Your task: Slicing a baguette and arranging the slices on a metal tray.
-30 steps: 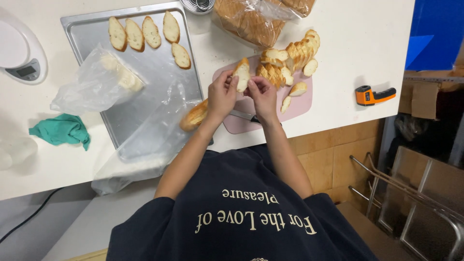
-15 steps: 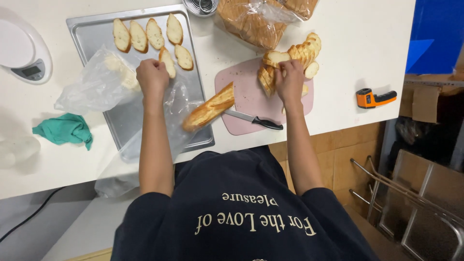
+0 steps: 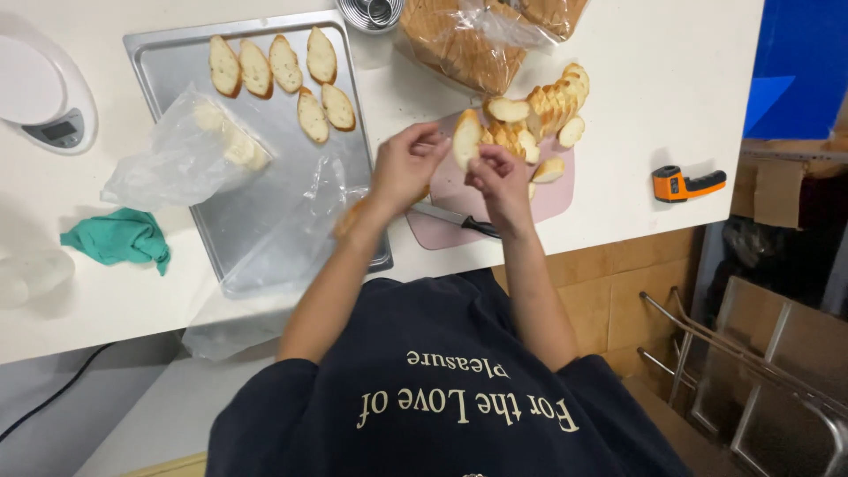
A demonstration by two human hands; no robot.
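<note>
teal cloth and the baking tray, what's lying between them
In the head view, between the teal cloth and the baking tray lies a clear plastic bag with pale pieces inside, half on the white table, half over the tray's edge.

left hand point(image 3: 405, 168) raised, fingers curled | right hand point(image 3: 497, 175) raised, fingertips pinched | hands near, forearms converging

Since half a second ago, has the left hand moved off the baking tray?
Yes. The left hand has left the baking tray and now sits rightward over the pink cutting board, near the right hand.
</note>
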